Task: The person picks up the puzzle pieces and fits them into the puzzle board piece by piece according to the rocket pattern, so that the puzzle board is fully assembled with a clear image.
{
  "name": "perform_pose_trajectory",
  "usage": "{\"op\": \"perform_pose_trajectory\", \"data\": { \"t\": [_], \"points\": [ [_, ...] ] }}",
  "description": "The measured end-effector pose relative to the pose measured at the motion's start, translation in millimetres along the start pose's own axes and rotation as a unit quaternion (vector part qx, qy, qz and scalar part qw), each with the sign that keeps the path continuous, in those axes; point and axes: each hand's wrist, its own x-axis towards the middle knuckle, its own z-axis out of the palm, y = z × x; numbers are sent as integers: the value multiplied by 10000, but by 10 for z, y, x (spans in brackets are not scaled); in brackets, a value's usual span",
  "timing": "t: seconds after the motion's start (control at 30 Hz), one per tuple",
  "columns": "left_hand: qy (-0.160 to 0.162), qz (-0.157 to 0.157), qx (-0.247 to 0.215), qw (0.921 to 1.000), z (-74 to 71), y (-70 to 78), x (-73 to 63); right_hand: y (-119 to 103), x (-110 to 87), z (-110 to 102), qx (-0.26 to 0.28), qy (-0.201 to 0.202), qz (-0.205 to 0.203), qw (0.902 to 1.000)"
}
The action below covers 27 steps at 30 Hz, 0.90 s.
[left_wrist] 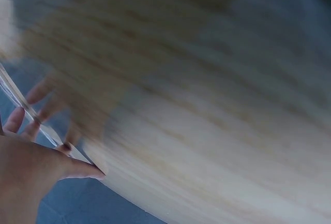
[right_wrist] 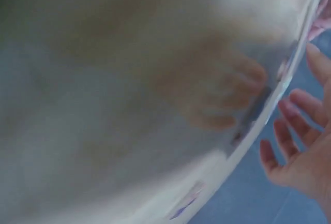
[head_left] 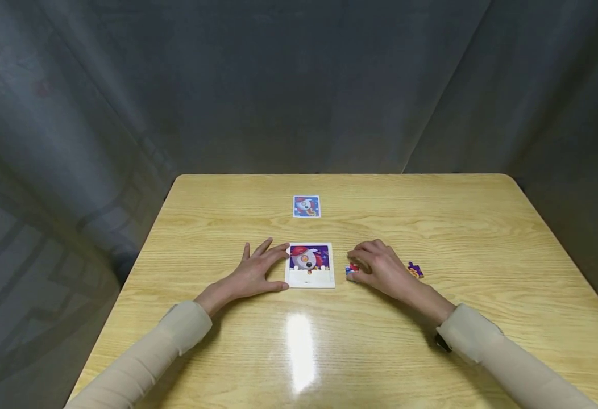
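Observation:
A square white puzzle tray (head_left: 310,279) lies on the table; its upper part shows a red, grey and purple picture, its lower part bare white. My left hand (head_left: 253,274) is spread at the tray's left side, with index fingertip and thumb tip right at its edge. Just right of the tray, my right hand (head_left: 381,268) is over a blue and red puzzle piece (head_left: 350,271), partly hidden under it. Its thumb overlaps the piece, while the fingers arch above, apart from the thumb. In the right wrist view these fingers (right_wrist: 287,141) are loosely bent and separated.
A purple and orange puzzle piece (head_left: 415,270) lies right of my right hand. Farther back sits a small square picture card (head_left: 306,207) with a similar picture. The wooden table (head_left: 432,216) has grey curtains (head_left: 299,85) behind and at both sides.

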Motion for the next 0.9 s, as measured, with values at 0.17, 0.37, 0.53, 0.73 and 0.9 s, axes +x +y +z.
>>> {"op": "perform_pose_trajectory", "data": {
  "t": [0.17,0.37,0.53,0.73,0.9],
  "points": [
    [13,-1,1,10000,-19,3,-15,9,-145,11,-176,-170,269,9993],
    [-2,-18,-60,10000,0,5,-23,18,-142,35,60,-289,411,9987],
    [6,-9,-105,9999,17,5,-26,34,-117,44,280,-284,393,9984],
    [23,4,-88,10000,16,0,-18,60,-48,15,390,-436,305,9978],
    [-25,-7,-120,9999,14,3,-17,63,21,-28,484,-701,258,9960]
  ]
}}
